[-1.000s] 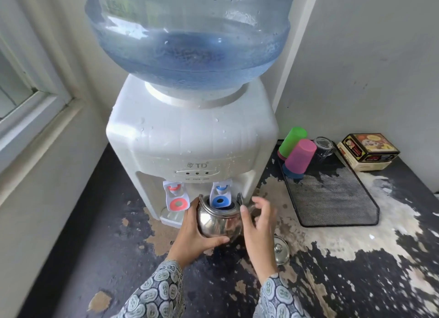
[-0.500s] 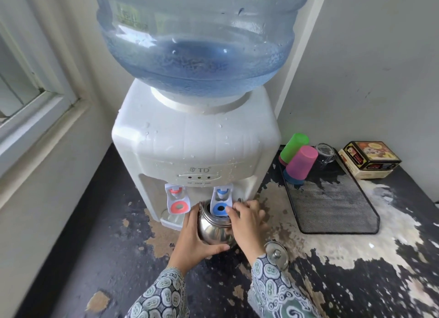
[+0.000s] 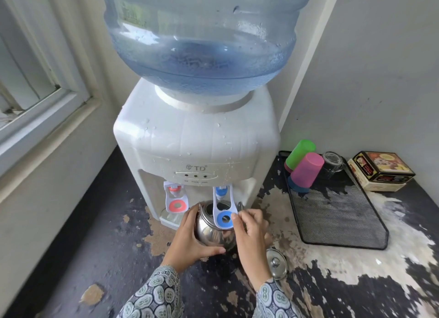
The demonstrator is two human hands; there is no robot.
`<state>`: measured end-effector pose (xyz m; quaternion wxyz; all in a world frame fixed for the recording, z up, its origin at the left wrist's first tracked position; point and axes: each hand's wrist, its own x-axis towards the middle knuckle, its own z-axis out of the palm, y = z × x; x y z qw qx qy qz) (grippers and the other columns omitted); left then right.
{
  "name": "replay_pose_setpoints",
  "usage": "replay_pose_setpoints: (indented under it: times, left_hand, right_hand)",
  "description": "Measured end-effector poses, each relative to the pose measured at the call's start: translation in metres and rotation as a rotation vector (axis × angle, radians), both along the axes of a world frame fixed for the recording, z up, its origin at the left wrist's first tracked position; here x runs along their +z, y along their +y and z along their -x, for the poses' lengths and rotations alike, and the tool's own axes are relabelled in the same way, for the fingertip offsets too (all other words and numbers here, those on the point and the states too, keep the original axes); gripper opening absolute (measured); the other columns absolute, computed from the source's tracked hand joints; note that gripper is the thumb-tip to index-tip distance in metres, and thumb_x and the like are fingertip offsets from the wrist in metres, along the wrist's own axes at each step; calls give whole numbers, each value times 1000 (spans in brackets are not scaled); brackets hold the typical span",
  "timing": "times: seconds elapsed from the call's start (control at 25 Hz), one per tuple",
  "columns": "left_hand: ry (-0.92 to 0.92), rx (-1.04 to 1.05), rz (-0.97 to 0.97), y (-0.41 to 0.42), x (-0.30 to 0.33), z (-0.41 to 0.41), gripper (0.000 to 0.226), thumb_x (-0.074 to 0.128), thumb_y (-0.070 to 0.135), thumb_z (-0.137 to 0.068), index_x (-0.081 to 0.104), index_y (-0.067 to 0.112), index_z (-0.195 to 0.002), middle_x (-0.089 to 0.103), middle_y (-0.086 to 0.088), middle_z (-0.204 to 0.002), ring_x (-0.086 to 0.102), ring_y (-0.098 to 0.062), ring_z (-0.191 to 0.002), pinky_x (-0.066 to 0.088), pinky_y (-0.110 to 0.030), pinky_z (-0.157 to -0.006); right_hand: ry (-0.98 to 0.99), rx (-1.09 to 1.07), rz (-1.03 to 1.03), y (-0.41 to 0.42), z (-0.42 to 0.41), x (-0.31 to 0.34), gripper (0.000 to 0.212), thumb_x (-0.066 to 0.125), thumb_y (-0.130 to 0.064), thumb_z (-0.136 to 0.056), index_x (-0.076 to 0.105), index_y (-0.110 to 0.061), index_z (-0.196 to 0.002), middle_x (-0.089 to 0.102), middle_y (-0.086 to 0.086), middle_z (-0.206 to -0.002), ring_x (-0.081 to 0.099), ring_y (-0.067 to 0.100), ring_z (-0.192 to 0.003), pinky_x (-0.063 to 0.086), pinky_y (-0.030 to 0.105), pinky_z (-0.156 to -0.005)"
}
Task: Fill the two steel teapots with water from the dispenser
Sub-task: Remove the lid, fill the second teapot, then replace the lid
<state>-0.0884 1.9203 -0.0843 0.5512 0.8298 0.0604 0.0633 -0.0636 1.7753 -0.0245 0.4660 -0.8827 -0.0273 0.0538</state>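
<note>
A white water dispenser (image 3: 197,146) carries a large blue bottle (image 3: 202,37). A lidless steel teapot (image 3: 211,232) stands under its blue tap lever (image 3: 224,216). My left hand (image 3: 187,239) wraps the pot's left side. My right hand (image 3: 251,229) is at the pot's right, fingertips pinching the right edge of the blue lever. The red tap (image 3: 175,200) hangs to the left. The pot's steel lid (image 3: 276,263) lies on the counter to the right. Only one teapot is visible.
A black mesh tray (image 3: 337,213) to the right bears an upturned green cup (image 3: 300,153), a pink cup (image 3: 307,171) and a glass (image 3: 333,159). A printed box (image 3: 382,169) sits at far right. The black counter (image 3: 107,246) is peeling. A window frame (image 3: 42,104) is at left.
My right hand left the pot's right side and rose to the blue lever, closing its fingers on it. My left hand stayed on the pot. The camera moved closer.
</note>
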Motion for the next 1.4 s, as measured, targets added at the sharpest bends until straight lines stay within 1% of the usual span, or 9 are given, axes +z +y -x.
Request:
replay_pose_setpoints:
  times: [0.4,0.56,0.72,0.88,1.0,1.08,1.2,1.32,1.4]
  left_hand:
    - [43,19,56,2,1,-1,112,90,44,-39,31,33,-133,44,22,-132,39,15,-120,30,1,-94]
    - [65,21,49,2,-1,-2,117,90,46,-39,30,26,-138,44,15,-136,39,5,-126,31,-15,-104]
    - [83,16,42,2,0,-2,117,89,48,-40,29,27,-138,42,17,-136,37,6,-127,29,-6,-100]
    - [84,20,39,3,0,-2,120,90,47,-41,27,24,-140,42,13,-138,38,1,-128,30,-19,-104]
    - [86,16,40,3,0,-2,119,90,47,-41,28,24,-140,43,13,-138,38,0,-128,31,-21,-106]
    - [89,14,45,3,0,-2,118,90,46,-41,28,24,-139,43,15,-137,38,4,-127,30,-14,-104]
    - [79,5,51,3,3,-1,116,90,45,-41,27,28,-138,40,24,-132,34,18,-122,27,3,-93]
    - [75,3,58,3,3,-1,115,90,44,-42,28,28,-137,40,24,-132,35,18,-122,28,4,-91]
    - [75,3,61,3,3,-1,115,90,43,-42,28,28,-138,42,22,-132,36,15,-123,28,4,-92]
  right_hand:
    - [4,30,-82,-2,-3,-1,30,42,-44,-88,41,-34,-60,43,-20,-91,41,13,-103,23,53,-105]
    - [-6,28,-100,-2,-4,-6,33,46,-41,-89,39,-33,-58,43,-20,-88,41,14,-100,28,54,-102]
    - [-3,25,-115,-2,-4,-9,35,49,-33,-91,40,-31,-58,43,-21,-86,37,13,-99,33,53,-98]
    - [-11,26,-107,-2,-5,-12,35,49,-34,-91,42,-29,-57,44,-21,-85,40,15,-100,34,53,-97]
    - [-15,24,-120,-2,-4,-13,34,45,-49,-85,40,-32,-56,44,-21,-84,43,16,-99,36,53,-96]
    - [-18,21,-117,-2,-3,-12,35,38,-59,-78,39,-32,-56,45,-20,-85,43,16,-99,36,47,-93]
    - [10,33,-103,-3,-1,-8,35,42,-53,-85,39,-31,-57,45,-18,-86,40,16,-102,26,35,-82]
    - [6,40,-83,-3,0,-5,38,30,-64,-75,39,-32,-58,46,-19,-88,39,12,-101,22,33,-81]
    - [18,49,-79,-3,0,-7,36,38,-58,-83,38,-32,-58,46,-19,-88,39,13,-102,21,33,-81]
